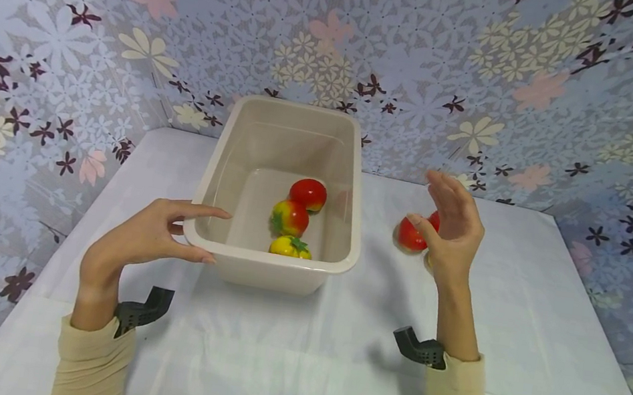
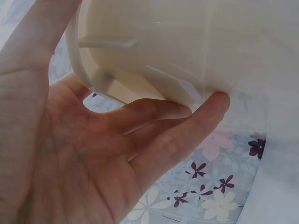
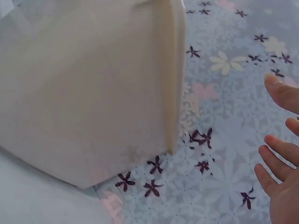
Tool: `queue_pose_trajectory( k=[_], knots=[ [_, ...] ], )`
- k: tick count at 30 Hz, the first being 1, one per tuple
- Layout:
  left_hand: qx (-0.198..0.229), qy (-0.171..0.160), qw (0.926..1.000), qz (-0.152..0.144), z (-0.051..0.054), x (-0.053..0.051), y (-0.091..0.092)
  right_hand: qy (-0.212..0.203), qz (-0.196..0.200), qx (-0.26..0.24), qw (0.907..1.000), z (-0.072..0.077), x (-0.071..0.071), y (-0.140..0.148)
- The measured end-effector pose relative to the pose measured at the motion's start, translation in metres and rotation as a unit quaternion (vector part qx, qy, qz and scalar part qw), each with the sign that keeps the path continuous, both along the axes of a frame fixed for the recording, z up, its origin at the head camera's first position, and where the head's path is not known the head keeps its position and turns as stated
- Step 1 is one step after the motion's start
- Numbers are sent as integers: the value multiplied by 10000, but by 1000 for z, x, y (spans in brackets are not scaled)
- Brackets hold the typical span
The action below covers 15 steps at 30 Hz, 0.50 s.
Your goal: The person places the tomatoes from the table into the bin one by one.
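Observation:
A beige plastic bin [image 1: 248,255] stands left of centre on the table. My left hand [image 1: 150,235] grips its near left corner, index finger over the rim and other fingers against the outside wall, as the left wrist view of the bin [image 2: 154,42] shows. Inside lie a red tomato-like fruit [image 1: 308,194], a red-yellow one [image 1: 290,218] with green leaves and a yellow one [image 1: 287,246]. Right of the bin, my right hand [image 1: 452,233] is held with fingers spread and nothing in them. It partly hides a red fruit [image 1: 410,236], another red one and a bit of yellow.
White cloth [image 1: 268,366] covers the table. Flower-patterned fabric [image 1: 407,68] rises behind it and at both sides. A black wrist mount [image 1: 145,310] sits on each forearm. The bin's side wall [image 3: 93,102] fills much of the right wrist view.

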<state>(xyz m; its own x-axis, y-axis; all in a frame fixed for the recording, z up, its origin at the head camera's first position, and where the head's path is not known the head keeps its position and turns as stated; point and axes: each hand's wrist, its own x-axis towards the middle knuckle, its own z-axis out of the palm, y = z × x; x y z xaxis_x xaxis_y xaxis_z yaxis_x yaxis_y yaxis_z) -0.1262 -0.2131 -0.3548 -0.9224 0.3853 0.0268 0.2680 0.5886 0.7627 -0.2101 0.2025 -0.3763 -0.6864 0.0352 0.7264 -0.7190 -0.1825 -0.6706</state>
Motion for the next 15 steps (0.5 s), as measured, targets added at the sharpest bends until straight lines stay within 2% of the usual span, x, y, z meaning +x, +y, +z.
queue_pose_trajectory(
  k=[9, 15],
  knots=[
    [58, 9, 10000, -7, 0, 0, 0, -104, -314, -167, 9993, -5, -6, 13],
    [170, -39, 9998, -18, -1, 0, 1, -385, -468, -261, 9978, -17, -14, 17]
  ],
)
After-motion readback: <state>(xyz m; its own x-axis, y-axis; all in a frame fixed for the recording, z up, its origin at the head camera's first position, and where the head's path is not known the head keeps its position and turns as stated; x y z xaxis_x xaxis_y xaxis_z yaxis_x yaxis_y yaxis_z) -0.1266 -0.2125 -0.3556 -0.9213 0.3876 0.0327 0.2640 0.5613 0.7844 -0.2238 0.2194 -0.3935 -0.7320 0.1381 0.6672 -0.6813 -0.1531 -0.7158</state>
